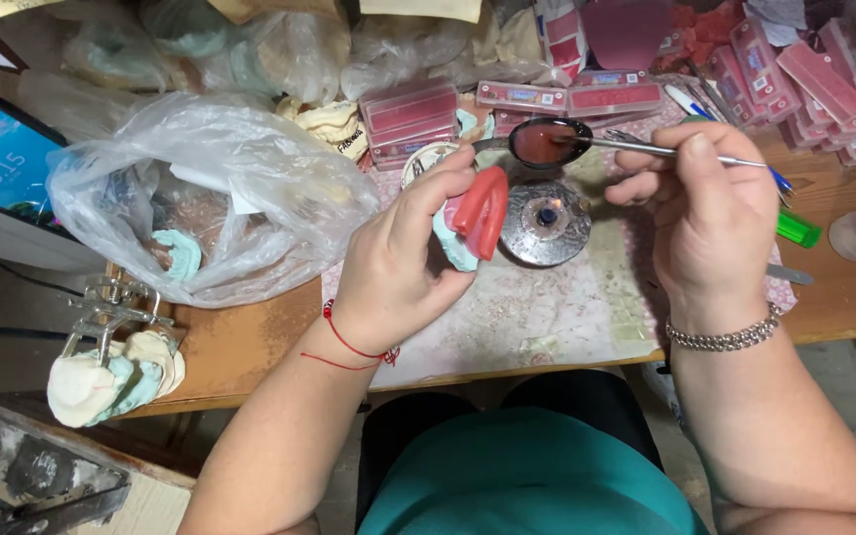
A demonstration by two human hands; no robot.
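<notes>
Head view. Left hand [403,263]: fingers clamped on dental cast with red wax rim [478,213], just left of round metal burner [545,223]. Right hand [710,213]: fingers pinched on metal spoon [549,142], its bowl above the burner.

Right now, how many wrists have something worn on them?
2. The left hand has a red string on its wrist; the right hand has a metal chain bracelet. The undersides of both wrists are hidden.
</notes>
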